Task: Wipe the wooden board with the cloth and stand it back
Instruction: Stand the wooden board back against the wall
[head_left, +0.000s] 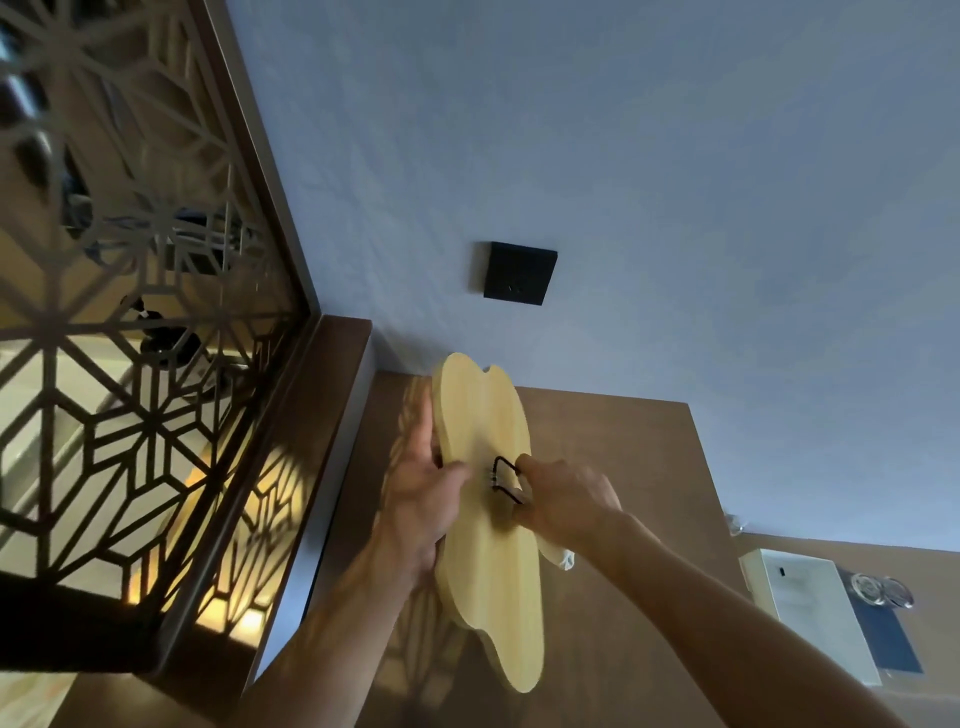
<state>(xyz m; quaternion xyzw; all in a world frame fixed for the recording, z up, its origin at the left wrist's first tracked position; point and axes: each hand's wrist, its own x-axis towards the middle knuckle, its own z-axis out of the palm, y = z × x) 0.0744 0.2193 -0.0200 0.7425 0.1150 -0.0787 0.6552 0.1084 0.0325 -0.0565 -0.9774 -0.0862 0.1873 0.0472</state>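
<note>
Pale yellow lobed wooden board (488, 571) on edge, long axis pointing away — left fingers (423, 431) pinching its rim, right fingers (524, 462) curled round black wire loop (505, 479).

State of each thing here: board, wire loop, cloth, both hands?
left hand: grips the wooden board by its left edge.
right hand: pinches the wire loop.
wooden board: held tilted between both hands.
wire loop: on the board's face.
cloth: bunched under the right hand, mostly hidden.
</note>
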